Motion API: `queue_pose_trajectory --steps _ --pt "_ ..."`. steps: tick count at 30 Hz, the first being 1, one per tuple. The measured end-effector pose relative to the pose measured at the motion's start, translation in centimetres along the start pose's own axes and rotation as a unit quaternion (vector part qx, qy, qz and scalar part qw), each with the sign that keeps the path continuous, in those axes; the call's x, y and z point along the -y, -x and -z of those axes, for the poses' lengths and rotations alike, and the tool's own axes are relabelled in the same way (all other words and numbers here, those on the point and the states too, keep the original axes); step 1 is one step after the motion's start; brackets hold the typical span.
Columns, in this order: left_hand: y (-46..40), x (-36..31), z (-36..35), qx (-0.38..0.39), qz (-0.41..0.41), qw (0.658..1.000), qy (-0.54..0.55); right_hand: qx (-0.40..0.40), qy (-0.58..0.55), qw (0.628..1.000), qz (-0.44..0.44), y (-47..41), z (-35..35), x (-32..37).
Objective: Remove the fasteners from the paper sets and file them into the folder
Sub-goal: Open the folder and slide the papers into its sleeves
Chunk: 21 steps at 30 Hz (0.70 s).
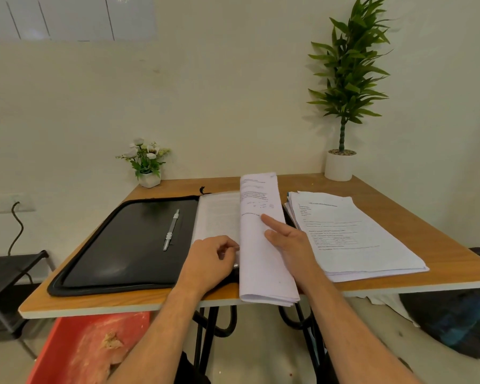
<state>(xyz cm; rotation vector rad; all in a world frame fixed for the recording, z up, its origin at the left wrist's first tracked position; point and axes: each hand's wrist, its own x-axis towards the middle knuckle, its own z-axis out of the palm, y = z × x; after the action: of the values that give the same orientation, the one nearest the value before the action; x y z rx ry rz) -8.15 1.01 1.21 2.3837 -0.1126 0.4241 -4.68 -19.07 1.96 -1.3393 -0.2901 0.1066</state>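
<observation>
Open black zip folder [122, 245] sits at 9 o'clock on the wooden table [372, 187]. Left hand [211, 261] pinches a small metal fastener [236, 248], right hand [286, 239] lies flat-fingered on the folded-over white paper set [261, 261]. Loose paper stack [352, 236] at 3, potted green plant [344, 79] at 1.

The surface [377, 189] is showing a warm wood-brown top with a pale edge, and the open folder [122, 245] on it is gleaming glossy black with a silvery-white fastener strip [171, 230]. The lifted paper set [261, 245] and the paper stack [352, 234] are looking white with thin lines of black print. At the back, a small plant [146, 157] is showing white blossoms and green leaves in a white pot, a tall plant [347, 73] is standing dark green in a white pot [339, 166], and a bin [81, 353] below is showing red with pale smears.
</observation>
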Motion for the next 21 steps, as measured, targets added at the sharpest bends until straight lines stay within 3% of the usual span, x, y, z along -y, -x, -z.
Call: queue_pose_trajectory --steps 4,7,10,13,18,21 --pt "-0.6 -0.2 0.4 -0.025 0.014 0.999 0.024 -0.04 0.002 0.999 0.019 0.2 0.1 0.1" --pt "-0.9 0.0 1.0 -0.041 0.062 0.992 0.105 -0.033 0.025 0.999 0.016 0.3 -0.2 0.0" --pt "-0.7 0.5 1.6 -0.031 0.134 0.962 0.235 -0.019 0.037 0.999 0.032 0.7 -0.1 -0.4" --pt "-0.6 0.6 1.9 -0.033 0.154 0.937 0.313 0.041 -0.012 0.998 0.041 0.7 0.6 -0.7" --pt "-0.8 0.8 2.5 0.031 0.162 0.927 0.338 0.092 -0.038 0.993 -0.059 1.5 1.3 -0.1" --pt "-0.9 0.6 2.9 0.083 0.151 0.943 0.286 0.083 -0.089 0.991 -0.051 1.7 1.3 -0.1"
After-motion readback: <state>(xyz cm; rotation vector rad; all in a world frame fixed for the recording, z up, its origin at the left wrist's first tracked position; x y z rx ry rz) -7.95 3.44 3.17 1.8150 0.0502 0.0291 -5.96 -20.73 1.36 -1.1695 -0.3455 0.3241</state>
